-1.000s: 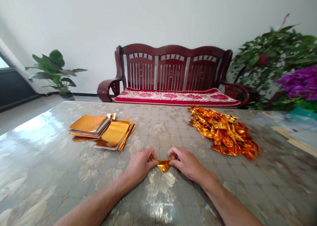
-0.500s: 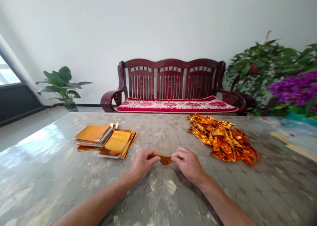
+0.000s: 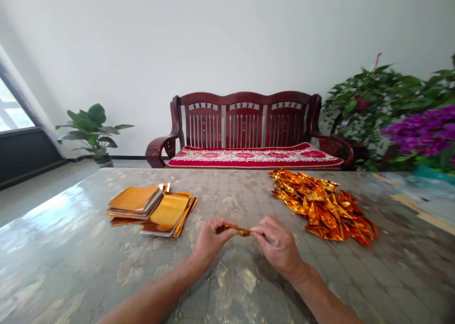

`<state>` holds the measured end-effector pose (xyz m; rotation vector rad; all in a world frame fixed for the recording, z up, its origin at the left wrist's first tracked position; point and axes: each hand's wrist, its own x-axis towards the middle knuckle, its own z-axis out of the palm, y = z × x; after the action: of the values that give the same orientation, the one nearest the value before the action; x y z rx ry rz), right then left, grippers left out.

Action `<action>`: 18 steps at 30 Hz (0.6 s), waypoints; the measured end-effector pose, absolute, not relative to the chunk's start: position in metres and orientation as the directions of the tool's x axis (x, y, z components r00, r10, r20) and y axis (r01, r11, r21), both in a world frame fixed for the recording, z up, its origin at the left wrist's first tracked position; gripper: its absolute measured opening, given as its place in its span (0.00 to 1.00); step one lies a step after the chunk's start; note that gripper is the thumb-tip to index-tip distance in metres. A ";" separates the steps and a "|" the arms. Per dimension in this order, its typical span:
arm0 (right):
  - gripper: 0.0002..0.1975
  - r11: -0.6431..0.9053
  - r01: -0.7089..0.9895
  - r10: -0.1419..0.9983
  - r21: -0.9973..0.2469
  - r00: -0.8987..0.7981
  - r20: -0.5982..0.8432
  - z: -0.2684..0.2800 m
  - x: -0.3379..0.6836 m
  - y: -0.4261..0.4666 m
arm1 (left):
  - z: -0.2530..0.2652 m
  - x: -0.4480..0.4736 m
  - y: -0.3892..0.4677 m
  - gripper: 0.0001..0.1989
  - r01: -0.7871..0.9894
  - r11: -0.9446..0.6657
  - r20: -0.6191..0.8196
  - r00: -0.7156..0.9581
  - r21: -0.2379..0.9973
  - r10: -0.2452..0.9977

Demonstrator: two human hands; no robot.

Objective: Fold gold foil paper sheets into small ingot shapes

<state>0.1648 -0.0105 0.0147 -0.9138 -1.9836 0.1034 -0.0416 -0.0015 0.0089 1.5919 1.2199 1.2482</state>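
Observation:
A narrow folded piece of gold foil paper (image 3: 243, 231) is stretched between my two hands, just above the table. My left hand (image 3: 213, 241) pinches its left end between thumb and fingers. The right end is pinched the same way by my right hand (image 3: 279, 242). Fingertips cover both ends, so only the thin middle shows. To the left lie stacks of flat gold foil sheets (image 3: 167, 210), some with pale edges. On the right is a heap of folded, pointed gold foil pieces (image 3: 325, 208).
The table (image 3: 227, 276) has a glossy, patterned cover. Clear plastic and flat pale pieces (image 3: 423, 215) lie at its right edge. Behind it stands a dark red wooden bench (image 3: 245, 120) with a red and white cushion. Potted plants (image 3: 95, 130) flank the bench.
The foil piece now looks thinner and flatter than before, with its hanging lower part no longer showing. Both hands still pinch its ends. The whole view has shifted slightly downward in the picture.

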 end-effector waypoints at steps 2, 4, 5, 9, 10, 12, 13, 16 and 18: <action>0.08 0.726 0.557 0.627 -0.403 -0.297 0.720 0.014 0.166 -0.009 | 0.010 -0.036 -0.004 0.06 0.171 -0.233 0.231 0.034 0.957 0.972; 0.08 0.728 0.555 0.622 -0.401 -0.290 0.727 0.013 0.166 -0.007 | 0.010 -0.032 -0.006 0.06 0.126 -0.206 0.204 0.028 0.970 0.979; 0.07 0.728 0.555 0.620 -0.401 -0.285 0.731 0.012 0.166 -0.007 | 0.009 -0.030 -0.006 0.07 0.116 -0.196 0.194 0.033 0.974 0.980; 0.06 0.735 0.564 0.599 -0.376 -0.282 0.749 0.011 0.167 -0.006 | 0.007 -0.028 -0.006 0.07 0.147 -0.197 0.193 0.037 0.969 0.980; 0.06 0.739 0.567 0.591 -0.364 -0.286 0.754 0.011 0.167 -0.006 | 0.007 -0.028 -0.006 0.07 0.162 -0.199 0.196 0.033 0.967 0.980; 0.06 0.743 0.572 0.582 -0.347 -0.297 0.757 0.011 0.167 -0.007 | 0.006 -0.029 -0.006 0.07 0.199 -0.205 0.203 0.030 0.958 0.979; 0.06 0.744 0.573 0.583 -0.344 -0.304 0.753 0.011 0.167 -0.007 | 0.006 -0.030 -0.006 0.07 0.221 -0.212 0.209 0.036 0.952 0.977; 0.07 0.741 0.571 0.604 -0.354 -0.335 0.723 0.011 0.167 -0.007 | 0.005 -0.033 -0.007 0.06 0.283 -0.255 0.246 0.066 0.925 0.967; 0.06 0.733 0.577 0.622 -0.361 -0.354 0.698 0.011 0.167 -0.007 | 0.004 -0.034 -0.008 0.06 0.316 -0.285 0.274 0.080 0.905 0.958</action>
<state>0.1670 -0.0069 0.0110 -0.9065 -2.0463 0.0648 -0.0342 -0.0080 0.0044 1.6899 1.2736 1.2184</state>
